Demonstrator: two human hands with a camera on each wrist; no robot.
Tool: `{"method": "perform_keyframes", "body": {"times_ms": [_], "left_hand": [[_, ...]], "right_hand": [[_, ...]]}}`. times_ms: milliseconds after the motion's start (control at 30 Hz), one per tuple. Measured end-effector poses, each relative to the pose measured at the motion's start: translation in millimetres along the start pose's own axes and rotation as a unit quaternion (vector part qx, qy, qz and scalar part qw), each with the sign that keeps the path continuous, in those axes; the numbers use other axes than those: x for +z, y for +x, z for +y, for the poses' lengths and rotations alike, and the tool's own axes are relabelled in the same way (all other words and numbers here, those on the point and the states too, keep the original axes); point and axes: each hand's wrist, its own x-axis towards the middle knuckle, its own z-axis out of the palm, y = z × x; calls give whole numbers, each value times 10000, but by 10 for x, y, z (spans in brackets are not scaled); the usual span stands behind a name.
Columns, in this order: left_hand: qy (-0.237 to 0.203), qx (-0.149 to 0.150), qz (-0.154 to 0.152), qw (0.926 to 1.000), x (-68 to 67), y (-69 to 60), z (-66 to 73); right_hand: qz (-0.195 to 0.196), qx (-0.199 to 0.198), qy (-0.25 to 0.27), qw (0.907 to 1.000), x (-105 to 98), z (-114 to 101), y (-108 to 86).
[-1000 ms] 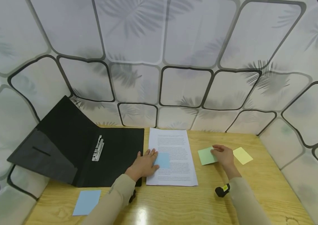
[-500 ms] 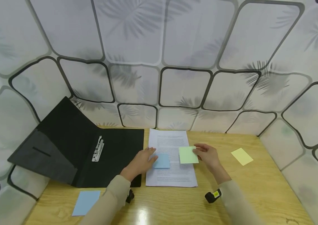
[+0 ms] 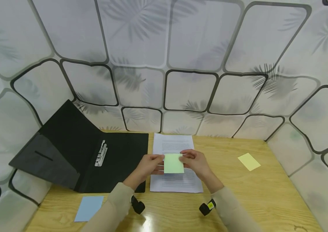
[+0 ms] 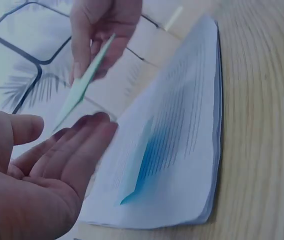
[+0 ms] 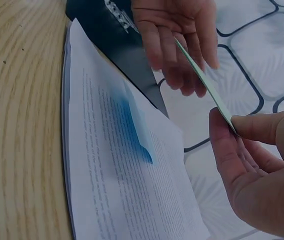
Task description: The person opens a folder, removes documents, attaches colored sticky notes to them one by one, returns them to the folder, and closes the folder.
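Observation:
Pinched between my right hand's (image 3: 196, 163) thumb and fingers is a green sticky note (image 3: 174, 163), raised above a stack of printed paper (image 3: 178, 185). My left hand (image 3: 150, 166) reaches to the note's other edge. The left wrist view shows that hand's fingers (image 4: 82, 155) extended under the note, its thumb apart from it. A blue sticky note (image 4: 136, 167) is stuck on the top sheet with one side lifting; the green note hides it in the head view.
An open black folder (image 3: 123, 161) with a metal clip (image 3: 101, 154) lies left of the paper. Another blue note (image 3: 89, 208) is at the table's front left, and a yellow note (image 3: 249, 161) to the right. A patterned wall (image 3: 190, 90) stands behind the wooden table (image 3: 175, 212).
My right hand has picked up the green note and carried it left over the paper. My left hand has come off the blue note and now meets the green note's left edge.

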Motion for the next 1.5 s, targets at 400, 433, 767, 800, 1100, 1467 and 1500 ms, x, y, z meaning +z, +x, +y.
{"method": "perform_keyframes", "body": {"times_ms": [400,433,767,800,1100,1467,1500], "left_hand": [[-258,-138,149,9995,-42,-83,-75],[-252,-124,151,9995,-54,-89,-73],[-209,-171,184,9995,-122,-140,-41],[-199,-169,197,9995,-127,-146,-42],[-107,-127,199,9997,-161,-175,-63],[-162,-152,36,9997,-184,-173,-82],[-201,-157,4,9997,-186,-171,-85]], "right_hand": [[-566,-2178,-3385,9137,180,-40,-218],[-715,-2376,-3667,8966,184,-54,-235],[-978,-2940,-4650,8293,230,-91,-286],[-995,-2943,-4599,8319,231,-93,-287],[-1256,-2868,-4462,8384,211,-115,-278],[-1267,-3129,-4207,8421,182,-119,-241],[-1235,-3176,-4233,8394,184,-113,-240]]}}
